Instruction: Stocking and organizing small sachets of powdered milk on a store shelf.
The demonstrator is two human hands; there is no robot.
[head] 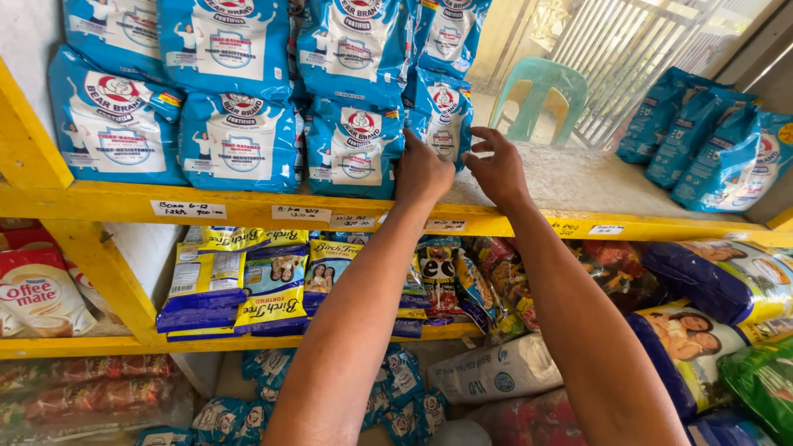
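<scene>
Both my hands reach up to the top shelf of a yellow rack (248,206). My left hand (421,169) presses flat against a small blue-and-white pouch (442,116) at the right end of a stacked row of like pouches (235,140). My right hand (496,165) hovers just right of that pouch, fingers spread, holding nothing, above the bare grey shelf top (570,177).
More blue pouches (710,149) lean at the shelf's far right. The middle shelf holds yellow-and-blue packs (273,285), dark snack bags (462,281) and large bags (719,277). A red-and-white pack (37,293) sits left. A green plastic chair (541,95) stands behind.
</scene>
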